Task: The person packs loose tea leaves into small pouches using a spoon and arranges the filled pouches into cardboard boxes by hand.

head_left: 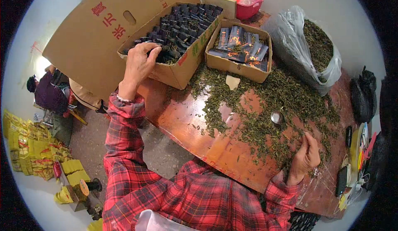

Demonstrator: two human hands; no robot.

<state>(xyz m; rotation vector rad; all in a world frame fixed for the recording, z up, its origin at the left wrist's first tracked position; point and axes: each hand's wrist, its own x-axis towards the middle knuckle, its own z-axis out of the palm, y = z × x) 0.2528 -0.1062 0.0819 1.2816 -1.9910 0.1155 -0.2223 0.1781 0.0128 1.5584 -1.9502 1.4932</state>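
Note:
My left hand point(141, 63) is at the near left corner of a long cardboard box point(182, 71) filled with rows of dark packets point(182, 24). Its fingers are curled and pinched over the packets; what they hold, if anything, is hidden. Low over the table, my right hand point(306, 156) is closed on the handle of a metal spoon point(277, 117). The spoon's bowl points left, over loose dried leaves point(265, 127) that look like tea. A smaller cardboard box point(238, 67) beside the long one holds dark printed pouches point(236, 36).
A clear plastic bag point(290, 36) of leaves stands at the back right. Behind are a red basket point(251, 9) and a large cardboard flap point(99, 32). Cables and small items point(352, 169) line the right edge. Yellow packets point(33, 144) and a person point(54, 92) are at left.

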